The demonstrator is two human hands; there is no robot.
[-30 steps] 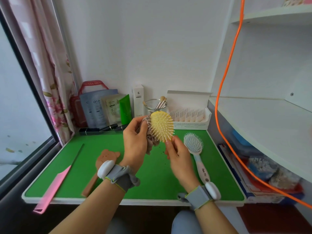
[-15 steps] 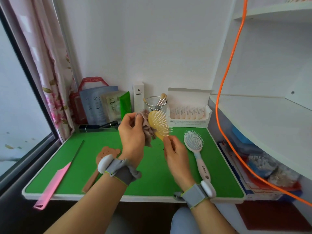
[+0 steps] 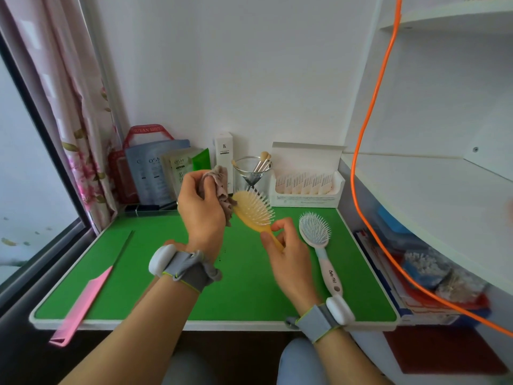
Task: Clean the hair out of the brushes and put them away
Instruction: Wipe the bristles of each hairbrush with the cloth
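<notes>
My right hand [image 3: 288, 254] pinches the handle of a yellow hairbrush [image 3: 254, 211], held above the green table [image 3: 249, 287] with its white bristles facing up and to the right. My left hand [image 3: 201, 207] grips a crumpled grey-brown cloth [image 3: 222, 187] that touches the brush head's left edge. A white and pale blue hairbrush [image 3: 317, 240] lies on the table just right of my right hand, bristles up. A pink tail comb [image 3: 80, 304] lies at the table's front left corner, overhanging the edge. The brown bear-shaped brush is hidden behind my left forearm.
Along the back wall stand sachets and a red bag [image 3: 155, 168], a white box [image 3: 224, 151], a glass with makeup brushes [image 3: 252, 170] and an open white carton [image 3: 305, 182]. An orange cable [image 3: 366, 129] hangs at right beside white shelves [image 3: 433, 195].
The yellow brush has turned from facing me to lying tilted, bristles up and right. My left hand with the cloth has moved up and left along the brush head.
</notes>
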